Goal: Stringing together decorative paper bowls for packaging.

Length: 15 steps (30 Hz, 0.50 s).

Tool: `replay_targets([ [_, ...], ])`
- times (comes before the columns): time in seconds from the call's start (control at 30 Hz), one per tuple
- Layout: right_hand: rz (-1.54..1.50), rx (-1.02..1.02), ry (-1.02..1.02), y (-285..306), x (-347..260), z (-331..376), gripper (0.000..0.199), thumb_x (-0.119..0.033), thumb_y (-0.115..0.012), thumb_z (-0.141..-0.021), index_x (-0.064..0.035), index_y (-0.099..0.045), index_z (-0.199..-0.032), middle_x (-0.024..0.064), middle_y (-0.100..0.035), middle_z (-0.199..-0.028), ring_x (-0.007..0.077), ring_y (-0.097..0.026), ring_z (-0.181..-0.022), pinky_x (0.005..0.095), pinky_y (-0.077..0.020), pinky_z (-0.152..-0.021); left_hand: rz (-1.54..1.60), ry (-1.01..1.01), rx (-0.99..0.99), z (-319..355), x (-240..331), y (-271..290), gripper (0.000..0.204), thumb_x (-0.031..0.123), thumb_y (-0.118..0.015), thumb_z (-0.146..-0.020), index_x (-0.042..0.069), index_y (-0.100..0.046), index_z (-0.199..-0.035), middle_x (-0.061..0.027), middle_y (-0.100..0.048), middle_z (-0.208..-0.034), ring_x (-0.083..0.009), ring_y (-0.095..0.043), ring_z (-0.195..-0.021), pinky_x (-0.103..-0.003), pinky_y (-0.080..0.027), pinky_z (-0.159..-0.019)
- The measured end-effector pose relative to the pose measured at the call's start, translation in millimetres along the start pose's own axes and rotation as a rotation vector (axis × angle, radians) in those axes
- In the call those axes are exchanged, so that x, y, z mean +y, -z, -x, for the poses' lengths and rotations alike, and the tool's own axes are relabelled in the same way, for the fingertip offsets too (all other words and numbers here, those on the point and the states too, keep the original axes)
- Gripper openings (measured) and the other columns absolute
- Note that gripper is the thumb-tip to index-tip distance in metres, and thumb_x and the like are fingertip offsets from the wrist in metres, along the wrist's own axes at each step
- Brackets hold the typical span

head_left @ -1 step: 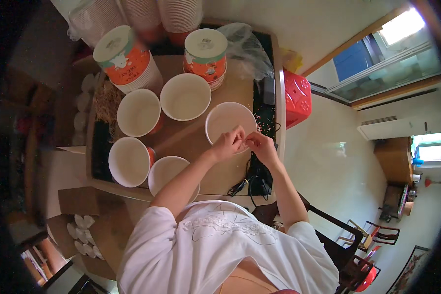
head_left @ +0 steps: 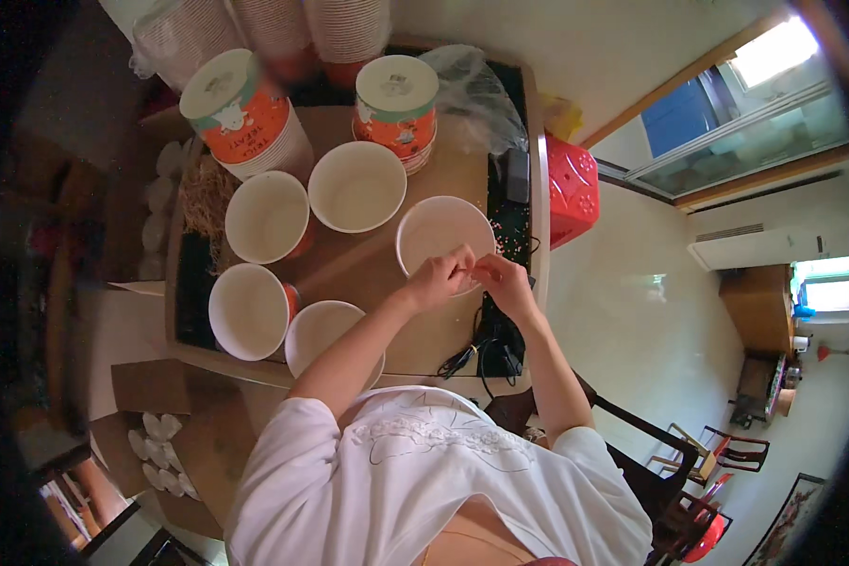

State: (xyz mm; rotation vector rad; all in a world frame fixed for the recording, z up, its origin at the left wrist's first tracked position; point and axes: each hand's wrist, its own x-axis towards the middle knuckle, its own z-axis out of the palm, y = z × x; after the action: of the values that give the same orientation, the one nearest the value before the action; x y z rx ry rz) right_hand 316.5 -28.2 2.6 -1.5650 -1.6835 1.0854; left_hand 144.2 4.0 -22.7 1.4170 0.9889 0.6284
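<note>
- Viewing remotely, I place both hands at the right half of the table (head_left: 539, 170), over the near rim of a cup (head_left: 436, 226).
- Left hand (head_left: 436, 280): fingers curled, thumb and fingertips drawn into a pinch. I cannot tell whether anything small lies between them.
- Right hand (head_left: 507, 283): thumb and forefinger pinched, tips at the left hand's tips. Contents of the pinch: I cannot tell.
- Cup location: near the right edge, mouth up, its near rim partly hidden from me by the hands.
- Other open cups: two toward the middle and left (head_left: 358, 187) (head_left: 266, 219), one by the near left corner (head_left: 248, 312), one at the near edge (head_left: 323, 330), partly behind the left forearm.
- Upturned stacks: one at the far left corner (head_left: 245, 123), one toward the far edge (head_left: 396, 104).
- Clear bag (head_left: 476, 99): far right corner.
- Pink bits (head_left: 502, 226): scattered along the right edge, beside the cup.
- Black cables (head_left: 460, 360): near right corner.
- Straw (head_left: 203, 200): left edge.
- Red stool (head_left: 572, 189): just beyond the right edge.
</note>
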Motion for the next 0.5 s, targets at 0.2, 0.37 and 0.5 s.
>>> replay_targets([
  [0.2, -0.140, 0.022, -0.050, -3.9, 10.2, -1.8, 0.007, -0.001, -0.055, -0.083, -0.0007, -0.060, -0.089, 0.0054, -0.062, -0.075, 0.0114, -0.060, -0.069, 0.0238, -0.0460, -0.061, -0.438, -0.414, -0.051, 7.6, -4.0, 6.0, 0.006, 0.003, -0.061, -0.072, 0.007, -0.063, -0.076, -0.0092, -0.054, -0.075, -0.0248, -0.059, -0.070, -0.035, -0.047, -0.062],
  [0.37, -0.092, 0.009, 0.005, -5.0, 17.7, -4.6, 0.009, 0.002, -0.055, -0.081, -0.0003, -0.059, -0.089, 0.0066, -0.063, -0.076, 0.0123, -0.059, -0.068, 0.0251, -0.0469, -0.061, -0.531, -0.486, 0.067, 9.7, -2.5, 4.8, 0.006, 0.009, -0.065, -0.071, 0.009, -0.066, -0.077, -0.0090, -0.052, -0.079, -0.0248, -0.058, -0.072, -0.037, -0.048, -0.061],
  [0.5, 0.023, -0.018, 0.001, -4.7, 9.4, -4.7, 0.009, 0.000, -0.057, -0.079, -0.0016, -0.059, -0.088, 0.0075, -0.063, -0.078, 0.0127, -0.059, -0.070, 0.0248, -0.0463, -0.061, -0.756, -0.493, 0.030, 7.7, -3.1, 2.2, 0.010, 0.014, -0.064, -0.074, 0.009, -0.064, -0.082, -0.0095, -0.053, -0.081, -0.0251, -0.059, -0.074, -0.038, -0.048, -0.061],
])
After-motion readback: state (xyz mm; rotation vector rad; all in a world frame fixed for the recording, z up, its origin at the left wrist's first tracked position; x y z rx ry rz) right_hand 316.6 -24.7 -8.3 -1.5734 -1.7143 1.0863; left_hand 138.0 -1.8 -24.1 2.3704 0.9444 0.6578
